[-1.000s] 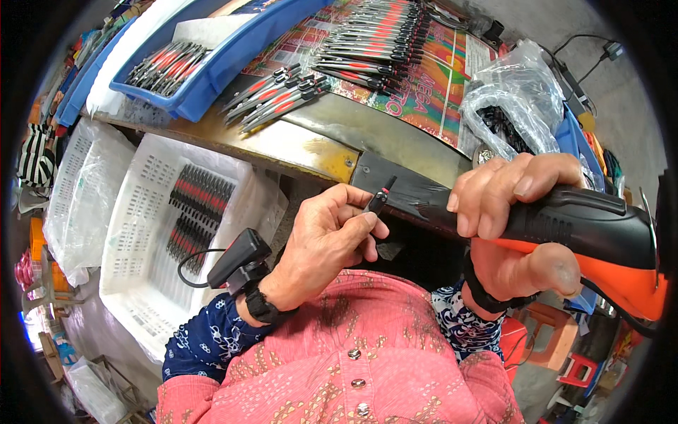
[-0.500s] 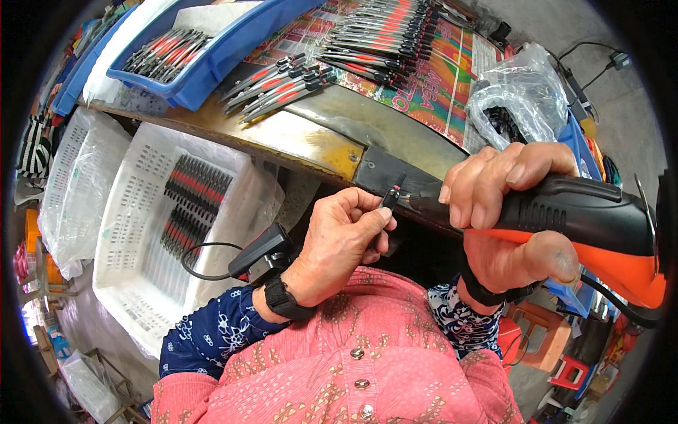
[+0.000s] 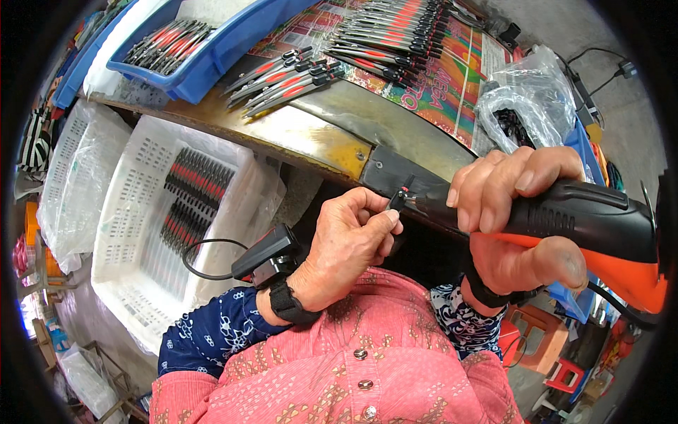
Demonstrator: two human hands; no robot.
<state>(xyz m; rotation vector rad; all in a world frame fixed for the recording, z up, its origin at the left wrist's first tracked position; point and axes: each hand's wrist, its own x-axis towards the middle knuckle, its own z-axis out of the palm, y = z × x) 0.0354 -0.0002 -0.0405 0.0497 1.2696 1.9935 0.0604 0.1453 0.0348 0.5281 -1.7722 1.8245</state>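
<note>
My left hand point(image 3: 342, 244) pinches a small black part point(image 3: 399, 201) between thumb and fingers; a bit of red shows at its upper end. Wrapped round the body of a black and orange electric screwdriver point(image 3: 586, 218) is my right hand point(image 3: 505, 205). The tool lies level, its narrow tip pointing left and meeting or almost meeting the black part. Fingers hide most of the part, so its full shape cannot be told. Both hands are just in front of the bench edge point(image 3: 342, 157). Beyond them lie several slim pen-like tools point(image 3: 286, 83) in grey, black and red.
A long row of similar pen-like tools point(image 3: 395, 35) lies on printed cardboard point(image 3: 462, 92). More fill a blue bin point(image 3: 191, 88) at the far left and a white crate point(image 3: 116, 275) below it. Clear plastic bags point(image 3: 533, 92) stand at the right; the screwdriver's cord point(image 3: 621, 311) trails down.
Both hands, with the small part and the screwdriver, sit slightly further right in view. The bench shifts slightly too. Both grips look the same.
</note>
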